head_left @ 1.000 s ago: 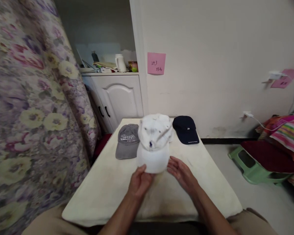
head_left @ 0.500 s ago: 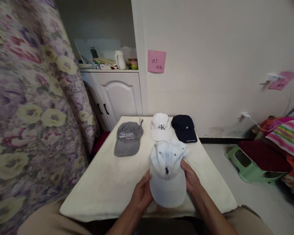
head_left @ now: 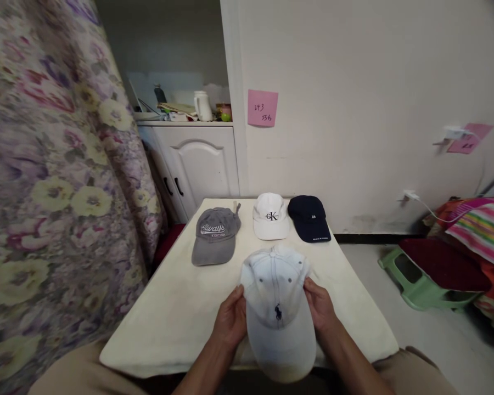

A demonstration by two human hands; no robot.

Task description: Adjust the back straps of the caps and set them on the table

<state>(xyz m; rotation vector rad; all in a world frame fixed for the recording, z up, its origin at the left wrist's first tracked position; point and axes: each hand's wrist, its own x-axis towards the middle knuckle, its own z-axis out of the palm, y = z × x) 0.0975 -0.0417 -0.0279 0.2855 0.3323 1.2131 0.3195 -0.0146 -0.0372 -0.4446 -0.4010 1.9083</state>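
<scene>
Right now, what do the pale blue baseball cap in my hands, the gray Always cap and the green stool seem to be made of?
Pale blue baseball cap: woven fabric, perhaps cotton or denim; matte, with stitched seams and soft creases.
Gray Always cap: probably cotton fabric; dull, softly creased, no shine.
Green stool: likely molded plastic; smooth, with rounded cut-outs.

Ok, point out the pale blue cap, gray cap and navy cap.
Pale blue cap [head_left: 276, 314], head view, crown front.
Gray cap [head_left: 214, 227], head view, crown lettering.
Navy cap [head_left: 308, 215], head view, crown front.
</scene>
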